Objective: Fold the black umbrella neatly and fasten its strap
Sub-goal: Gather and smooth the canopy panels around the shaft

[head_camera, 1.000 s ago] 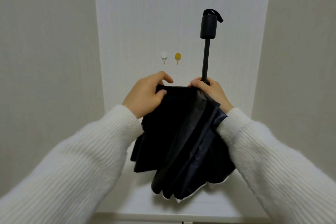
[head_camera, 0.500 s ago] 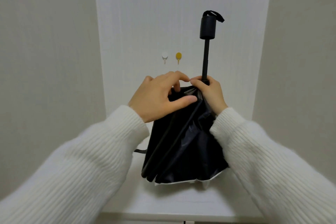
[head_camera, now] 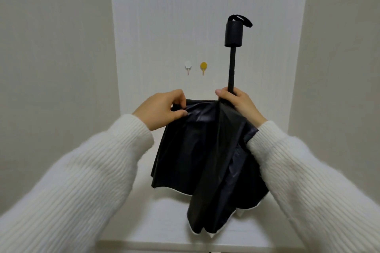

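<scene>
The black umbrella [head_camera: 205, 156] stands handle-up, its loose canopy hanging down to the white table [head_camera: 156, 224]. Its thick handle [head_camera: 234, 35] with a small wrist loop sits at the top of the thin shaft. My right hand [head_camera: 239, 102] grips the shaft just above the canopy. My left hand [head_camera: 164, 111] pinches a canopy edge and holds it out to the left, so one panel is stretched flat between the hands. No fastening strap shows.
Two small hooks, one white [head_camera: 188, 66] and one yellow [head_camera: 203, 66], are stuck on the white back wall. Grey walls close in on both sides. The table's front edge runs along the bottom of the view.
My left hand moved away from the shaft to the left, pulling a fold of canopy out flat. The fabric, bunched half a second ago, has spread wider. The right hand stayed on the shaft.
</scene>
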`<state>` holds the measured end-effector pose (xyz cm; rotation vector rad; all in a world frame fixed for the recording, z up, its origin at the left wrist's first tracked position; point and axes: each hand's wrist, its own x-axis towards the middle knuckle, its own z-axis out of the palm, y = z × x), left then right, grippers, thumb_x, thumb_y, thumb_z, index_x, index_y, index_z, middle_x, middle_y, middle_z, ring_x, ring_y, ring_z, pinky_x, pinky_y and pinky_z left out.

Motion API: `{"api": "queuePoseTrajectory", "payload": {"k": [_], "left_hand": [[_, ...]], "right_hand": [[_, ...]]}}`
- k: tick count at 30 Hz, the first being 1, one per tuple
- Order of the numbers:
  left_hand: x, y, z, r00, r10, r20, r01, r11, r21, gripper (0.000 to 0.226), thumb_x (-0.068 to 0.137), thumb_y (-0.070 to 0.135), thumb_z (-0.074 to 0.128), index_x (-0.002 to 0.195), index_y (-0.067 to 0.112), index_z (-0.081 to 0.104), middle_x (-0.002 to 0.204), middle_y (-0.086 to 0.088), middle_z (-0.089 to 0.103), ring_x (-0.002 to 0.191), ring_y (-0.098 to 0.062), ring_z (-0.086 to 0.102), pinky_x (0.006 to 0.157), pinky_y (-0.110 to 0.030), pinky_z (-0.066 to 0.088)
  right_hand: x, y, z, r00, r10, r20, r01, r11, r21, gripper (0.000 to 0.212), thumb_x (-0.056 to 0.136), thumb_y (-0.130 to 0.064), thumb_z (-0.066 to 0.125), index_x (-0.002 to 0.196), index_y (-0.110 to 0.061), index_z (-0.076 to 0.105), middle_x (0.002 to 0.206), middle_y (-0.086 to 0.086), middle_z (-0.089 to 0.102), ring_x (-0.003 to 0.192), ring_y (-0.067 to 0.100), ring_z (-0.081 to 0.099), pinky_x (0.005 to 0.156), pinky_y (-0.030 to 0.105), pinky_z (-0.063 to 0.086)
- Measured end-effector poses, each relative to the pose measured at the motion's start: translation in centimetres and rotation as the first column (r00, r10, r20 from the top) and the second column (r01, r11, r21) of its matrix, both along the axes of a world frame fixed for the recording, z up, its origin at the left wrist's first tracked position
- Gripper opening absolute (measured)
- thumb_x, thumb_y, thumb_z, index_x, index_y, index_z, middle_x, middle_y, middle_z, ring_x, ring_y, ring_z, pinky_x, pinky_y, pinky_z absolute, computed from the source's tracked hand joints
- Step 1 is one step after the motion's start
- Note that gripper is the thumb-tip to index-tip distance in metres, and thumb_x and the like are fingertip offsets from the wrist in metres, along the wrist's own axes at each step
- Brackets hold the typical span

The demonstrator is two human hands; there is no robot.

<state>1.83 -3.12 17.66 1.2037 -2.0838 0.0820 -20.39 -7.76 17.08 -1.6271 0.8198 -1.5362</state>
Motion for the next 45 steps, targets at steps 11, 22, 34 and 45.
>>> {"api": "queuePoseTrajectory", "payload": {"k": [11, 22, 34, 45], "left_hand": [[0.7, -0.2, 0.4, 0.969, 0.239, -0.055, -0.246, 0.944, -0.221, 0.005, 0.091, 0.025, 0.051, 0.088, 0.022, 0.054, 0.097, 0.009, 0.052, 0.082, -0.016, 0.059, 0.087, -0.041, 0.045], [-2.1, 2.6, 1.1, 0.991, -0.034, 0.128, 0.040, 0.998, -0.047, 0.021, 0.089, 0.017, 0.055, 0.109, 0.023, 0.057, 0.094, 0.004, 0.064, 0.084, -0.013, 0.059, 0.076, -0.020, 0.048], [-1.4, 1.0, -0.4, 0.994, 0.096, 0.046, -0.059, 0.857, -0.511, 0.025, 0.082, 0.007, 0.056, 0.103, 0.020, 0.063, 0.105, 0.001, 0.056, 0.096, -0.020, 0.050, 0.082, -0.033, 0.034], [-2.4, 2.1, -0.4, 0.994, -0.020, 0.110, 0.049, 0.961, -0.272, 0.015, 0.088, 0.029, 0.060, 0.086, 0.014, 0.060, 0.082, 0.006, 0.058, 0.076, -0.016, 0.056, 0.072, -0.034, 0.048]], "right_hand": [[1.6, -0.1, -0.8, 0.997, -0.061, -0.046, 0.056, 0.993, -0.103, 0.009, 0.088, -0.006, 0.060, 0.093, -0.012, 0.065, 0.092, 0.003, 0.065, 0.084, 0.011, 0.061, 0.081, 0.021, 0.049], [1.9, -0.2, -0.7, 0.998, -0.064, 0.026, 0.065, 0.997, -0.052, 0.012, 0.083, -0.007, 0.069, 0.088, -0.013, 0.061, 0.082, 0.002, 0.061, 0.076, 0.016, 0.062, 0.074, 0.026, 0.052], [1.6, 0.1, 0.1, 0.996, -0.061, -0.060, 0.061, 0.998, -0.003, 0.029, 0.080, -0.014, 0.073, 0.108, -0.015, 0.067, 0.094, 0.008, 0.067, 0.085, 0.019, 0.068, 0.080, 0.029, 0.055], [2.0, -0.8, 0.0, 0.954, -0.289, -0.085, 0.282, 0.955, -0.090, 0.023, 0.084, -0.029, 0.070, 0.072, -0.016, 0.056, 0.070, -0.003, 0.057, 0.069, 0.012, 0.054, 0.071, 0.027, 0.046]]}}
